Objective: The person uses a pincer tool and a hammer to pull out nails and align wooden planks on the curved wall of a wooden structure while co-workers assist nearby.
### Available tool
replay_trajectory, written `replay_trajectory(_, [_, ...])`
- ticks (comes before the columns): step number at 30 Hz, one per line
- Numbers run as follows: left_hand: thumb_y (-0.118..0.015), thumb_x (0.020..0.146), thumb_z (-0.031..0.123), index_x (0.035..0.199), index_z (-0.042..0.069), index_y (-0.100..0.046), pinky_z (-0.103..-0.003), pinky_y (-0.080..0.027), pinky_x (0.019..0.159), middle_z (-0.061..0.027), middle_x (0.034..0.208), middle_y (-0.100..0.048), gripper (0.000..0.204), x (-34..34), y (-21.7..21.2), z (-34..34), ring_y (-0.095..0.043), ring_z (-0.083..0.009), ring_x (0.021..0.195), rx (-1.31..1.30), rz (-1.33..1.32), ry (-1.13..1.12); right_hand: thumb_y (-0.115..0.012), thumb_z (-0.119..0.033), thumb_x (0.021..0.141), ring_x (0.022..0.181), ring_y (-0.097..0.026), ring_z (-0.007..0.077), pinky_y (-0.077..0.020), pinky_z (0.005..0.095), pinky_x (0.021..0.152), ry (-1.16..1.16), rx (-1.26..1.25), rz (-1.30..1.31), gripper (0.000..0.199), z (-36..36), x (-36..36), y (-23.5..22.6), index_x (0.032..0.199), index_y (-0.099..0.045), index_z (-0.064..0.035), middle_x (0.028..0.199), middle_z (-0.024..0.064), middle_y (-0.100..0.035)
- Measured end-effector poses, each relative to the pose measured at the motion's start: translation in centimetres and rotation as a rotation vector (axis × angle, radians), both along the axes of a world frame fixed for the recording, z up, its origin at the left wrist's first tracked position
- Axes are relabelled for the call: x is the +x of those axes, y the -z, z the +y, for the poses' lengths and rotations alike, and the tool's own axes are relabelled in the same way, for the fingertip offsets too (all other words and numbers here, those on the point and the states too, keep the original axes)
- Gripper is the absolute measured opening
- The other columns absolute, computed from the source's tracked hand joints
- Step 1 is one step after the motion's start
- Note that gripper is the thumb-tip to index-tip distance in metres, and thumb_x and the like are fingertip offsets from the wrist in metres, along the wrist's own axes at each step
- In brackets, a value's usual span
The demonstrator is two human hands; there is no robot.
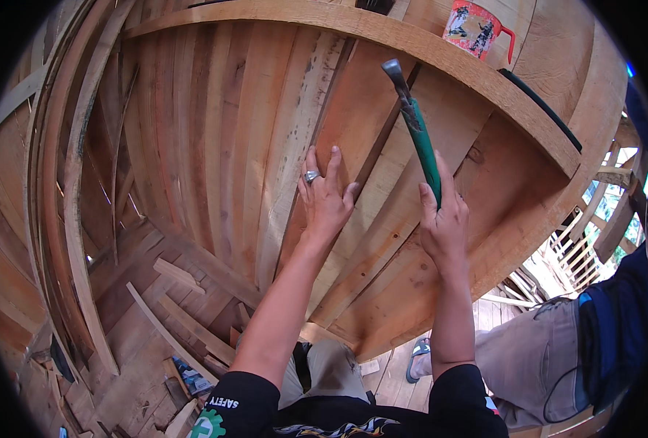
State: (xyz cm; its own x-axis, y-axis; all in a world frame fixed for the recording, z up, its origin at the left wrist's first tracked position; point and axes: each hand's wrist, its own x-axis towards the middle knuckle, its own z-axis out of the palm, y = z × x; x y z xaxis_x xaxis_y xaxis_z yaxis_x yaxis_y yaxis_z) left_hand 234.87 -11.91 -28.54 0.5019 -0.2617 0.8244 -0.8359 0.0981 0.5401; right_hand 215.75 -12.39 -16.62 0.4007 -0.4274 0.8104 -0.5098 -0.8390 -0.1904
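My right hand is closed around the lower end of a green-handled metal tool. The tool points up and slightly left, its bare metal end flaring at the tip; whether it is a hammer or a chisel I cannot tell. To the left, my left hand lies with fingers spread against a reddish wooden plank in the curved planked wall, holding nothing. A ring shows on one of its fingers. The metal tip stands in front of the planks; contact with them cannot be made out.
A curved timber beam crosses above the planks, with a worn red mug on its far side. Bent wooden strips rise at left. Wood offcuts litter the floor. Another person's leg is close at my right.
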Motion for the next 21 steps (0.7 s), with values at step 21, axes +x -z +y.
replay_trajectory(21, [-0.080,0.078,0.033,0.151,0.022,-0.036,-0.067,-0.023,0.108,-0.0298,0.154,-0.021,0.086,0.9,0.9,-0.1,-0.023,-0.0487,0.141,-0.047,0.015,0.061,-0.040,-0.043,0.105,0.068,-0.057,0.0187,-0.0545,0.0359,0.062,-0.863,0.682,-0.675,0.045,4.3,5.2,10.4,0.129,-0.036,-0.0051,0.095,0.0124,-0.055])
